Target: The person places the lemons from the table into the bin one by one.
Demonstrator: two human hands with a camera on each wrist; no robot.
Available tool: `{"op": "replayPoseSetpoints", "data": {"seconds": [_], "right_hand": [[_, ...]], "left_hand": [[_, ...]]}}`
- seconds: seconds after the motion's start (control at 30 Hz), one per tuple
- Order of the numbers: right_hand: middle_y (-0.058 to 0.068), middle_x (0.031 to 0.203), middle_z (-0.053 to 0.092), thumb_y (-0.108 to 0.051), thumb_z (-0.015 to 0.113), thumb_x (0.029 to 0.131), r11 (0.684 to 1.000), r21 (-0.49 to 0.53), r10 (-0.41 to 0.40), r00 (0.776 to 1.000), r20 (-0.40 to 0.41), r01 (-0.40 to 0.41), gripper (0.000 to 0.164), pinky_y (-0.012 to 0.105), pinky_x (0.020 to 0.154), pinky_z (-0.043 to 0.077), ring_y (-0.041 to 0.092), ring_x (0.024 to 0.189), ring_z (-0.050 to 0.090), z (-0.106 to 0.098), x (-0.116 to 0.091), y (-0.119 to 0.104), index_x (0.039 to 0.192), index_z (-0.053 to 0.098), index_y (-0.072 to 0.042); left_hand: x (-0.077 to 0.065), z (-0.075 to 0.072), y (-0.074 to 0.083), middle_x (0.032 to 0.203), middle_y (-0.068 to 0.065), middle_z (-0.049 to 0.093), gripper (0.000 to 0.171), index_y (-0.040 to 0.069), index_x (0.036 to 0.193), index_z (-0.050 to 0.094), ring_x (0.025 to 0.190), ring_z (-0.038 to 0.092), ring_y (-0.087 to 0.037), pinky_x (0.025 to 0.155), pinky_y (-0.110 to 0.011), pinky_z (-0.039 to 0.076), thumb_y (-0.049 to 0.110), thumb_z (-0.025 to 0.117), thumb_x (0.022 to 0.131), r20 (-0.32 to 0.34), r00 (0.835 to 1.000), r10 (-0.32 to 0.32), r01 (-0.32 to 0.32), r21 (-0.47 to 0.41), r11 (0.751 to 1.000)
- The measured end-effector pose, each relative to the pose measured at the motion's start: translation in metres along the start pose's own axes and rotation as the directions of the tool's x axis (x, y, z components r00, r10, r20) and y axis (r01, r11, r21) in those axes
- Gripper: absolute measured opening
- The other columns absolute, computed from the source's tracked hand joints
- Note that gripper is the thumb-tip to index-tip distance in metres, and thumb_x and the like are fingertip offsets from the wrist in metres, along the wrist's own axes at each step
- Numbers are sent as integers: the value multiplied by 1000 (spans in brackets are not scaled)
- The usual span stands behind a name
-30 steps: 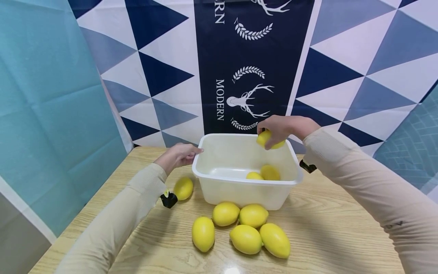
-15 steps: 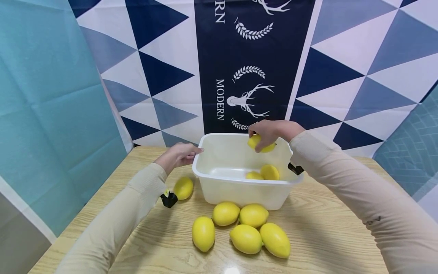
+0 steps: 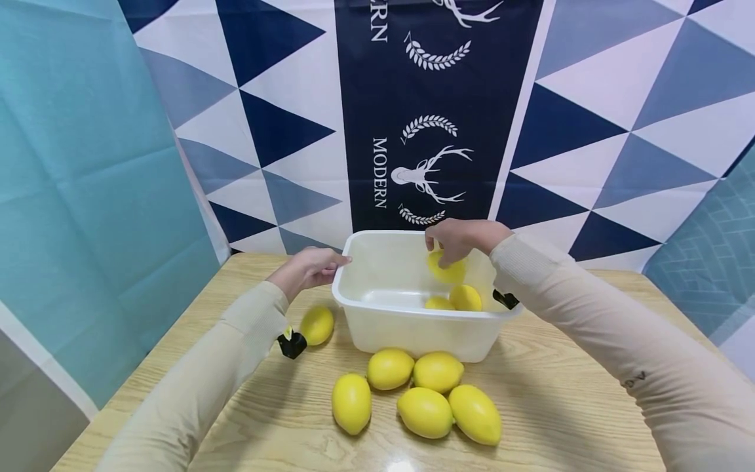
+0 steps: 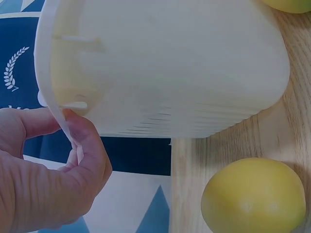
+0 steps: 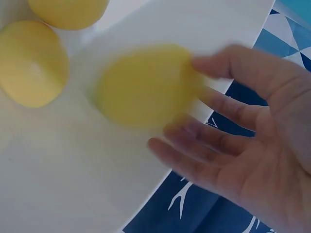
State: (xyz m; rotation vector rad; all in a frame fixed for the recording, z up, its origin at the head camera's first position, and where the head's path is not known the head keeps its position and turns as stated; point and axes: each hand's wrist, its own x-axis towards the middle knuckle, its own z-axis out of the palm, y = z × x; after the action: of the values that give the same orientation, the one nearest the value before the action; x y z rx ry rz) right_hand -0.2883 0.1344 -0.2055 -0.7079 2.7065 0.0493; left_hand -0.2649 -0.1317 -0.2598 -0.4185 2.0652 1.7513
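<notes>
A white plastic tub (image 3: 425,314) stands on the wooden table, two lemons (image 3: 466,298) inside at its front right. My left hand (image 3: 312,264) pinches its left rim between thumb and fingers, as the left wrist view also shows. Over the tub's right half is my right hand (image 3: 463,237), fingers spread. Just below those fingers a lemon (image 5: 146,87) appears blurred in the right wrist view, inside the tub and out of the hand's grip. Beside the tub's left wall, under my left wrist, lies another lemon (image 3: 316,325).
Several lemons (image 3: 425,412) lie on the table in front of the tub. Behind the table's back edge hangs a patterned cloth (image 3: 283,124) with triangles and a deer print. A teal cloth (image 3: 77,164) hangs at the left.
My right hand has moved left and down over the tub, and its fingers have opened from around the lemon, which drops below them. The left hand stays at the rim.
</notes>
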Motion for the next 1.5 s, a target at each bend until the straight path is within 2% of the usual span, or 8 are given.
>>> {"op": "replayPoseSetpoints", "data": {"seconds": [0.23, 0.47, 0.6, 0.83, 1.03, 1.2, 1.37, 1.5], "right_hand": [[20, 125, 58, -13, 66, 88, 1000, -3, -27, 1000, 9, 27, 41, 41, 88, 58, 29, 103, 57, -5, -7, -3, 127, 54, -8], [20, 121, 59, -15, 68, 87, 997, -19, -72, 997, -5, 72, 40, 38, 85, 58, 25, 97, 58, -5, -29, -5, 124, 55, -9], [19, 115, 62, -16, 70, 86, 989, -52, -138, 990, -29, 136, 37, 40, 85, 57, 25, 96, 60, -3, -44, -6, 119, 57, -7], [12, 106, 63, -14, 71, 85, 969, -30, -246, 961, -125, 244, 31, 40, 83, 56, 23, 94, 60, 12, -65, -1, 112, 59, -6], [8, 108, 65, -12, 72, 84, 968, -21, -246, 937, -248, 249, 28, 40, 84, 57, 23, 99, 60, 26, -81, 2, 110, 62, -9], [7, 111, 66, -11, 72, 84, 965, -38, -255, 899, -356, 258, 28, 42, 87, 58, 24, 101, 62, 33, -94, -2, 110, 63, -9], [6, 113, 65, -14, 73, 83, 972, -52, -228, 883, -409, 227, 30, 41, 89, 58, 22, 104, 61, 39, -107, -9, 112, 64, -10], [6, 113, 64, -15, 75, 83, 969, -63, -241, 870, -430, 238, 32, 39, 86, 58, 21, 103, 61, 45, -114, -14, 113, 64, -10]], "left_hand": [[1, 0, -1, 95, -4, 51, 42, -1, 127, 49, 75, 55, -10, 77, -18, 58, 11, 64, 90, 8, 1000, -12, 11, 11, 1000], [3, -1, 0, 97, -5, 50, 44, -1, 129, 48, 80, 54, -12, 100, -26, 53, 11, 65, 90, -1, 1000, -16, 16, 9, 1000], [4, -1, 2, 97, -5, 50, 44, -1, 130, 48, 81, 54, -12, 97, -25, 55, 11, 64, 90, -2, 1000, -17, 17, 16, 1000], [4, -2, 2, 98, -4, 50, 44, 0, 130, 47, 82, 54, -12, 85, -20, 56, 11, 64, 91, -4, 1000, -21, 21, 10, 1000], [5, -2, 1, 99, -4, 50, 45, 0, 131, 46, 82, 54, -11, 81, -18, 57, 12, 64, 91, 10, 1000, -16, 16, 8, 1000], [4, -2, 1, 99, -4, 51, 46, 0, 132, 46, 84, 55, -12, 82, -17, 56, 12, 64, 91, 13, 1000, -19, 19, 9, 1000], [4, -3, 1, 101, -4, 50, 48, 1, 133, 46, 85, 55, -12, 81, -17, 56, 13, 65, 90, 2, 1000, -22, 22, 5, 1000], [5, -3, 0, 103, -5, 50, 51, 1, 136, 44, 88, 55, -13, 94, -21, 55, 12, 65, 91, 15, 1000, -18, 18, -19, 1000]]}}
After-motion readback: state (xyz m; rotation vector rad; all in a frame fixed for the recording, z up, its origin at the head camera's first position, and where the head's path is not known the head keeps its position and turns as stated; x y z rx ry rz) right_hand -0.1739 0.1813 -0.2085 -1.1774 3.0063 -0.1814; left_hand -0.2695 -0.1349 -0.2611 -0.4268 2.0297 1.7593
